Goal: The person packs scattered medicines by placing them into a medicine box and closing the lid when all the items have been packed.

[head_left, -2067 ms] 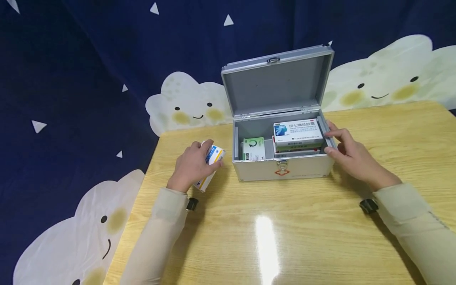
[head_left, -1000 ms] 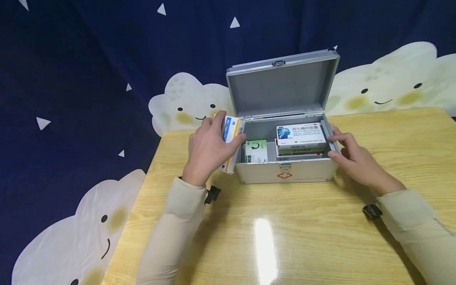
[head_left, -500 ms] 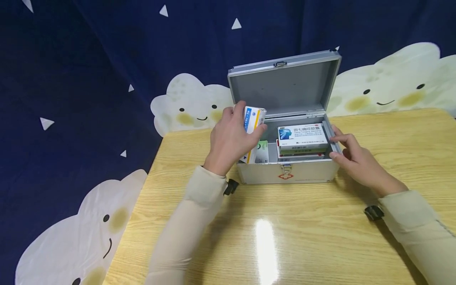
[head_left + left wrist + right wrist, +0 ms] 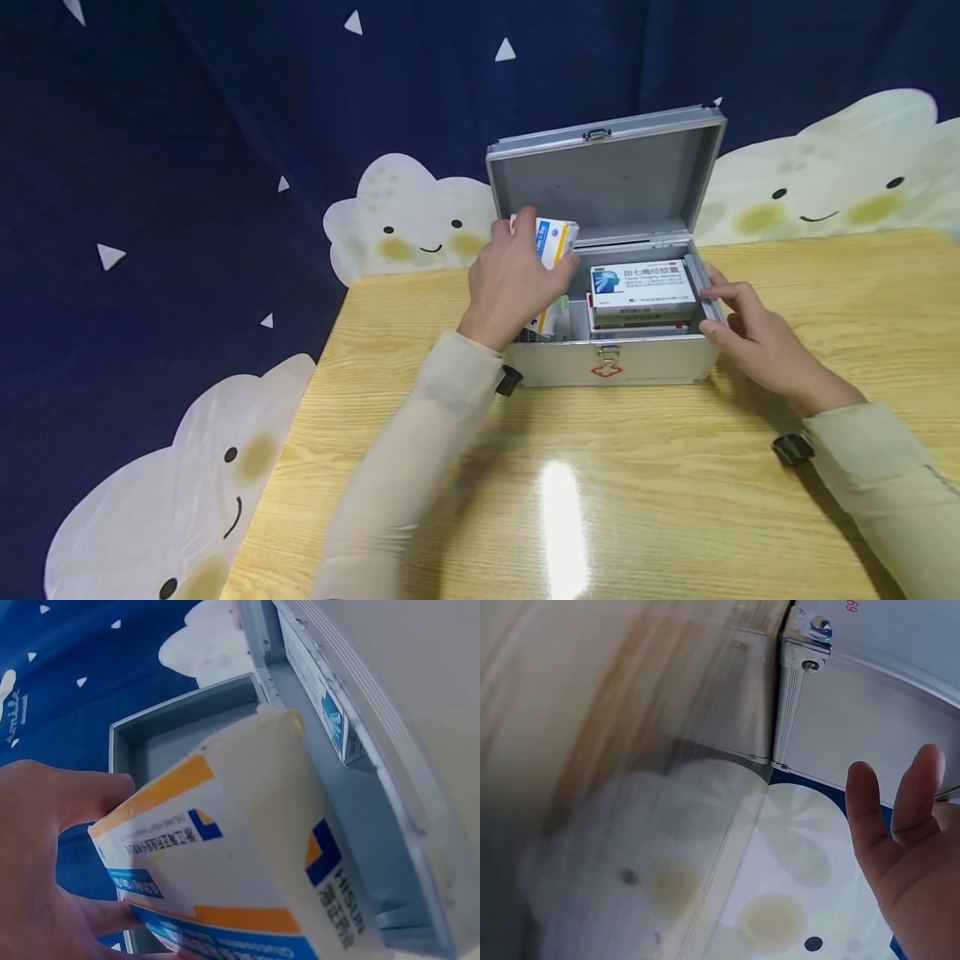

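Note:
My left hand (image 4: 517,279) grips a white medicine box (image 4: 225,840) with blue and orange bands, tilted over the left end of a silver first-aid case (image 4: 562,367). The case stands with its lid (image 4: 607,183) raised. Under the held box, a green-and-white medicine box (image 4: 563,317) is partly hidden inside the case. At the case's right side, a white medicine box (image 4: 643,285) with a blue head picture lies on top of other boxes. My right hand (image 4: 757,337) holds the case's right wall, thumb at the front corner and fingers at the rim.
The case rests on a light wooden table (image 4: 637,483), near its back edge. Behind hangs a dark blue curtain (image 4: 420,83) with white clouds and triangles. A bright light reflection lies on the table in front of the case.
My left hand has lifted the blue-and-orange medicine box from the table left of the case and carried it right, over the case's left end. My right hand has stayed at the right wall.

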`<state>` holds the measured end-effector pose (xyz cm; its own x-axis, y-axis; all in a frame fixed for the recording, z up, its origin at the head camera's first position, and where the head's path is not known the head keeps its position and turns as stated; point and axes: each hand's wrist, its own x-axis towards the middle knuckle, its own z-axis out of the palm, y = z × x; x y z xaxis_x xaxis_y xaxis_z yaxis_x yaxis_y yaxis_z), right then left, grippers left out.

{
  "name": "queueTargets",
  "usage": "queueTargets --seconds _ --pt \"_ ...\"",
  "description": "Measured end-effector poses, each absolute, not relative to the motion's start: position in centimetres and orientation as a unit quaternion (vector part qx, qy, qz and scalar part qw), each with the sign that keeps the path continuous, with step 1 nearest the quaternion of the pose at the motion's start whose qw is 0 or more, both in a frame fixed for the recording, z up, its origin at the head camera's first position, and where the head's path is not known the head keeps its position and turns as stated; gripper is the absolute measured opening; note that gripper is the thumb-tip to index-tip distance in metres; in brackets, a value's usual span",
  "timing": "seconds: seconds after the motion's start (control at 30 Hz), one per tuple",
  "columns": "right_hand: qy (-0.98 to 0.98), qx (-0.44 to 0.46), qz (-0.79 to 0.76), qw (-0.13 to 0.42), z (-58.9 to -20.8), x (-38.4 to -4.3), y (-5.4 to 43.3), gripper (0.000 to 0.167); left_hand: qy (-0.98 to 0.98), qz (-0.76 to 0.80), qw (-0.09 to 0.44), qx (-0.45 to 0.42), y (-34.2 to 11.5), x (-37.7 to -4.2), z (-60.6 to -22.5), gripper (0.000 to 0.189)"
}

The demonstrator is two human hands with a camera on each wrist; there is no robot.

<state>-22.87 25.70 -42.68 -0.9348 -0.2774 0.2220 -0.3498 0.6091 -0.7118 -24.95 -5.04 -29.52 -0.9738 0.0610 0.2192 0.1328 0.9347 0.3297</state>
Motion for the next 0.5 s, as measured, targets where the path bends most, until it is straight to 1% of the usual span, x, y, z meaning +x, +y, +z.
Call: queueTargets --seconds 0.3,0.5 --pt "-0.894 0.167 0.414 0.038 -42.8 -23.0 25.7 0.045 -0.98 -0.179 0.085 -0.03 -3.9 -25.7 -29.6 0.086" --pt "-0.892 0.173 0.415 0.048 -43.0 -23.0 25.7 0.045 -0.983 -0.154 0.092 -0.031 -3.3 -26.1 -30.1 0.086"
